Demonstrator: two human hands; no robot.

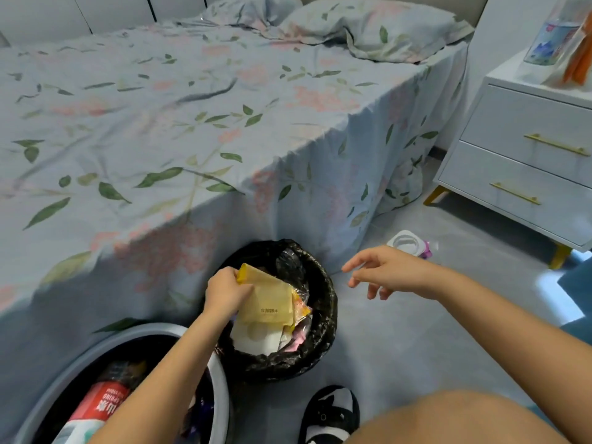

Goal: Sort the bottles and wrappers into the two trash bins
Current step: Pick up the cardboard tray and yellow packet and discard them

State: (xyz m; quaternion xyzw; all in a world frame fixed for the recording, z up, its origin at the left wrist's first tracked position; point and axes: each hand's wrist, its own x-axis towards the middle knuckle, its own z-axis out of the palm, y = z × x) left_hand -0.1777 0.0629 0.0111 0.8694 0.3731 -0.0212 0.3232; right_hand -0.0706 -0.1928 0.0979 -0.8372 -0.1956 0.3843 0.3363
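Note:
My left hand (226, 291) grips a yellow wrapper (267, 302) by its top corner, held over the black-lined bin (323, 318). Inside that bin lie white and pink wrappers (256, 339). My right hand (384, 270) hovers to the right of the bin's rim with fingers spread and nothing in it. At the lower left stands a grey bin (221, 395) holding a bottle with a red label (99, 405). A small white cup with a purple label (408, 243) lies on the floor beyond my right hand.
A bed with a floral sheet (192, 123) fills the left and back, its cover hanging down behind both bins. A white nightstand (525, 155) with gold handles stands at the right, items on top. My knee and a black-and-white slipper (331, 415) are near the bottom.

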